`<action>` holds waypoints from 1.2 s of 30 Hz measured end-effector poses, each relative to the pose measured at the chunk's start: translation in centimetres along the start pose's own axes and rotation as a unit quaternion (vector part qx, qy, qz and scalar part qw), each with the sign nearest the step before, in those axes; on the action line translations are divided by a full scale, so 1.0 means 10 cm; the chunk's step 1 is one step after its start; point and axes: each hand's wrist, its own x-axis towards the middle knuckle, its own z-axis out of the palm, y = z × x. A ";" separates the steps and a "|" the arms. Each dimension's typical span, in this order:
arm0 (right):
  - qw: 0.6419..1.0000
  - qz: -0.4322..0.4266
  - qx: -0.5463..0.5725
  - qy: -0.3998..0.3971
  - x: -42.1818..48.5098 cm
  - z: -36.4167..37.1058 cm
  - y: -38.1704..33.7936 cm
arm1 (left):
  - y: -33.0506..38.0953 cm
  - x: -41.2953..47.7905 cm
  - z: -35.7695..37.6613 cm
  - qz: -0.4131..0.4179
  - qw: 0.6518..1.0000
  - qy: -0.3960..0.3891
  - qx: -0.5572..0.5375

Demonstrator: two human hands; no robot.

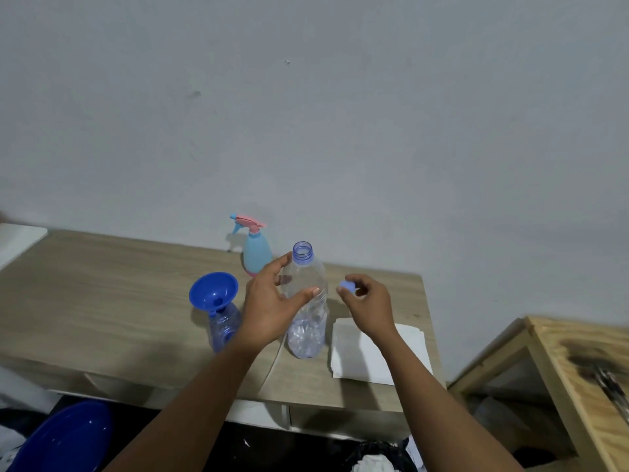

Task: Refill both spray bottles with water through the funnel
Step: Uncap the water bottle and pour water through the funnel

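Steadying the thin, crushable water bottle point(306, 335) near the table point(102, 284) front edge, left hand point(269, 301) grip wraps its shoulder | right hand point(369, 301) grip pinches cap point(347, 286) | likely light; squeeze gently

Forearms outstretched, left hand point(269, 301) curls round the bottle point(308, 321), right hand point(369, 304) pinches a cap point(347, 286).

A pale wood-grain table point(102, 301) against a wall point(306, 114). On it stand a light-blue spray bottle point(257, 255) at the back, a clear blue bottle point(223, 327) (a blue funnel point(212, 290) sits in its neck) and an uncapped water bottle point(308, 321); folded white paper point(360, 356) lies at right.
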 end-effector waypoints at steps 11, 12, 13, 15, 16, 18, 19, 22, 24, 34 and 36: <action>0.937 0.082 -0.278 -0.193 0.69 0.48 0.56 | -0.04 0.07 0.05 -0.009 1.000 0.004 0.015; 0.931 0.094 -0.289 -0.201 0.71 0.51 0.57 | -0.05 0.07 0.05 -0.017 1.000 0.004 0.005; 0.923 0.102 -0.305 -0.209 0.73 0.54 0.58 | -0.06 0.06 0.05 -0.023 1.000 0.004 -0.004; 0.904 0.101 -0.348 -0.227 0.74 0.59 0.64 | -0.07 0.06 0.05 -0.031 0.999 0.005 -0.009; 0.897 0.098 -0.366 -0.228 0.75 0.62 0.68 | -0.07 0.06 0.05 -0.031 0.999 0.005 -0.006; 0.897 0.099 -0.371 -0.221 0.76 0.68 0.73 | -0.07 0.06 0.05 -0.030 1.000 0.005 -0.003; 0.898 0.098 -0.371 -0.216 0.75 0.69 0.73 | -0.07 0.07 0.05 -0.031 1.000 0.004 -0.003; 0.896 0.099 -0.375 -0.216 0.77 0.71 0.71 | -0.06 0.06 0.05 -0.033 0.999 0.003 0.000; 0.921 0.116 -0.313 -0.199 0.80 0.64 0.68 | -0.04 0.06 0.05 -0.036 0.999 0.006 -0.006; 0.977 -0.064 0.144 -0.141 -0.48 0.26 0.04 | 0.04 0.04 0.03 -0.024 1.000 0.001 0.016; 0.984 -0.084 0.104 -0.117 -0.55 0.39 -0.07 | 0.03 0.02 0.02 -0.019 1.000 -0.003 0.006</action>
